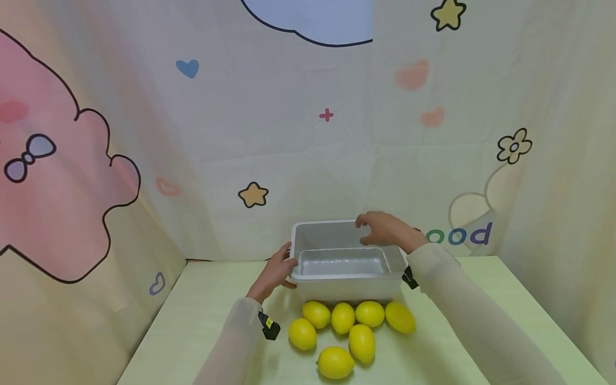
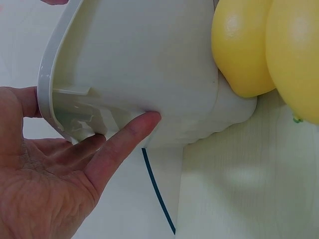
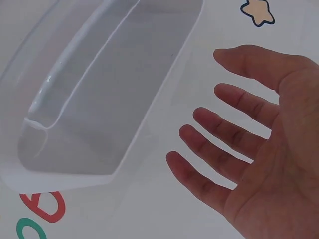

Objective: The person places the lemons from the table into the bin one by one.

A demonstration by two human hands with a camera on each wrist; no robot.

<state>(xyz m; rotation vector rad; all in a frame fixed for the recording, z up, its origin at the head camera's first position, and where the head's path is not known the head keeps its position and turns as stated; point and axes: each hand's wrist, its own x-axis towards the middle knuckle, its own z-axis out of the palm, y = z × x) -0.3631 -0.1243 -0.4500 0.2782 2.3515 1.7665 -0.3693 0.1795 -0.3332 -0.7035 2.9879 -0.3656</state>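
Observation:
A white rectangular plastic bin (image 1: 348,289), its opening tilted toward the head camera, stands behind the lemons. My left hand (image 1: 276,271) grips its left end, thumb at the rim and fingers against the outer wall. In the left wrist view the left hand (image 2: 55,174) has one finger stretched along the outside below the rim (image 2: 46,82). Over the bin's back right part, in the head view, is my right hand (image 1: 385,230). The right wrist view shows the right hand (image 3: 269,139) apart from the bin (image 3: 114,99), fingers spread and slightly bent, holding nothing.
Several yellow lemons (image 1: 335,363) lie on the pale table (image 1: 192,331) in front of the bin, the rear ones close to its front wall. A printed cloth (image 1: 289,133) hangs directly behind the bin, with more cloth at both sides. Black wrist devices (image 1: 269,326) sit at the sleeves.

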